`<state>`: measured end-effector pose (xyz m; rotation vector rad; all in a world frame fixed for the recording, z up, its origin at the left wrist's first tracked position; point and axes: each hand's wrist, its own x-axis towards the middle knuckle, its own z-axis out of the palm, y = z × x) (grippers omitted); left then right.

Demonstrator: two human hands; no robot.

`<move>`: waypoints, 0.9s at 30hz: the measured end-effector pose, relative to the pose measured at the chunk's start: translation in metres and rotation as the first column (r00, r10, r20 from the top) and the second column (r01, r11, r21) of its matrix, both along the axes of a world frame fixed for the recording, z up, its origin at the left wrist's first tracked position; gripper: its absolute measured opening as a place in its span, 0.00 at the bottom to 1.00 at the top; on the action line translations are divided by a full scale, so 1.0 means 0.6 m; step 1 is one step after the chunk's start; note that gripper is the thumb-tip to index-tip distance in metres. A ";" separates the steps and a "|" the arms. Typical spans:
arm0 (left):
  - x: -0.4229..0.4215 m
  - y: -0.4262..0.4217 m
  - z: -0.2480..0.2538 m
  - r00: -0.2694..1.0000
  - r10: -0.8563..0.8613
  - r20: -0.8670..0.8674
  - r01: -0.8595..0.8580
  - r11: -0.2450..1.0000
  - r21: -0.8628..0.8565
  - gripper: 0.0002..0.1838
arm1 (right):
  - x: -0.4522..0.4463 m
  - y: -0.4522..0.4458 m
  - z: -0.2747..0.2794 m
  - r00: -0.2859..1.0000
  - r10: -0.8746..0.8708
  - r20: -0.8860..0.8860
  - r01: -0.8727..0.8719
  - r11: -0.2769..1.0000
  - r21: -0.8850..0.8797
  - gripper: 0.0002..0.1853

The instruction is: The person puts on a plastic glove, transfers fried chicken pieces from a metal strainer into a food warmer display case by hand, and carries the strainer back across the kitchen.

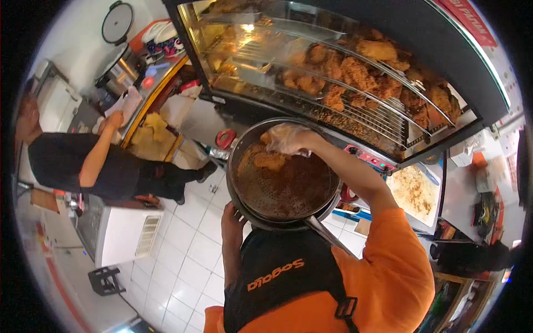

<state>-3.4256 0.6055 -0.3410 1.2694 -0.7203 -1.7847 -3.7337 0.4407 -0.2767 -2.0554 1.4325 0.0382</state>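
A large round metal strainer (277, 194) with a perforated bottom sits inside a dark basin in front of my body. Its long handle (327, 236) points down to the right. My left hand (232, 221) is closed on the basin's near left rim. My right hand (288, 139), in a clear plastic glove, reaches over the far side of the strainer. Its fingers are curled around a piece of fried chicken, mostly covered by the glove. Just below them, another golden piece of fried chicken (269, 161) lies in the strainer.
A glass display warmer (333, 77) full of fried chicken stands ahead. At right is a tray of breading flour (413, 194). A co-worker in black (89, 164) stands at left by a counter with a pot (119, 69). White floor tiles (183, 250) lie below.
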 end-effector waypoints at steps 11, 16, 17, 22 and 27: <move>-0.004 0.001 -0.005 0.993 0.025 -0.116 -0.025 1.000 0.000 0.21 | 0.034 -0.025 0.007 0.959 0.134 -0.251 -0.045 0.942 0.333 0.38; -0.003 -0.001 -0.008 0.974 0.090 -0.209 -0.084 0.996 0.041 0.22 | 0.036 0.011 0.039 0.991 -0.066 -0.116 0.079 0.990 0.114 0.43; 0.000 0.000 -0.006 0.974 0.101 -0.203 -0.091 0.994 0.057 0.21 | 0.041 0.008 0.027 0.994 -0.032 -0.104 0.044 0.992 0.119 0.45; 0.007 -0.005 -0.015 0.966 0.046 -0.256 -0.036 0.998 0.044 0.23 | 0.024 -0.008 -0.033 0.996 0.089 0.007 -0.089 0.995 0.046 0.33; 0.006 -0.010 -0.016 0.970 0.012 -0.242 -0.004 0.999 0.033 0.25 | 0.009 0.013 0.008 1.000 -0.018 0.014 0.013 0.948 0.317 0.25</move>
